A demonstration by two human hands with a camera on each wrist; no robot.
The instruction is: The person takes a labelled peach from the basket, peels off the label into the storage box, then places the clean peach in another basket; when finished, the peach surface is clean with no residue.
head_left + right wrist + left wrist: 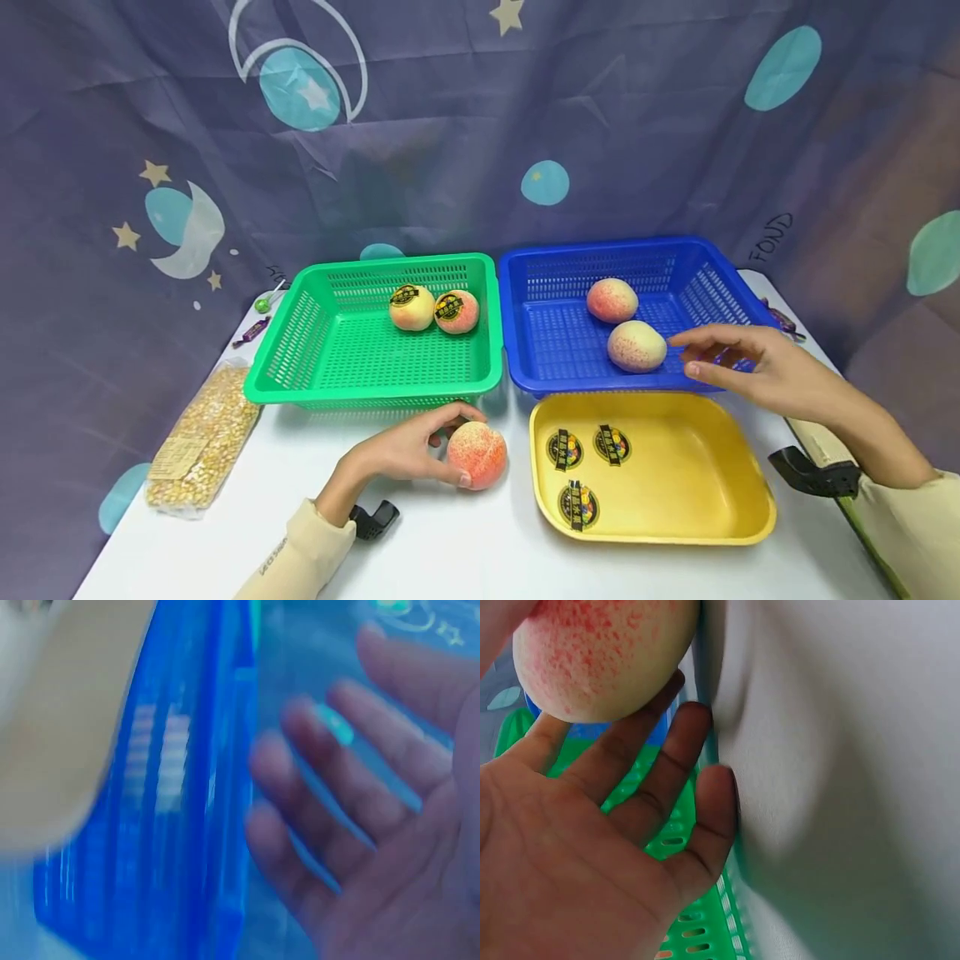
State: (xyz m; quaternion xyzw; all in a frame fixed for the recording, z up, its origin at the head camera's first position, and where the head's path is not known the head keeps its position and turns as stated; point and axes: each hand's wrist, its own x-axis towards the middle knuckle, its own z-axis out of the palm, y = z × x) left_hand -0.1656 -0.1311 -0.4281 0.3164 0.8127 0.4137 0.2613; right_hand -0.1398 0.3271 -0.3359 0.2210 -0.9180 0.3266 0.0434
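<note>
The thumb and fingertips of the left hand (401, 450) pinch a reddish peach (480, 454), parted only by the fruit's width; whether the fruit touches the white table (450, 550) cannot be told. Seen from the head camera, with that peach at the clock's centre, the near wall of a green basket (367, 354) stands in the way toward 11 o'clock, and the side wall of a yellow tray (667, 475) rises just beside it at 3 o'clock. The right hand (772, 371), between 2 and 3 o'clock, holds nothing; its bent fingers and thumb are well parted, the tips close by a speckled peach (637, 347) in a blue basket (558, 337), contact uncertain. A redder peach (612, 301) lies just beside the speckled one, at its 11 o'clock. The right hand partly hides that basket's near right corner, and the tray sits right before its near wall. In the green basket, a yellowish peach (417, 313) and a pink peach (462, 321), both labelled, lie side by side. Farther out, a bag of corn kernels (210, 425) lies at 9 o'clock, a purple-wrapped sweet (252, 332) and a green lollipop (262, 305) at 10, and another wrapped sweet (782, 321) at 2. A patterned curtain (450, 150) hangs behind, across 12 o'clock.
</note>
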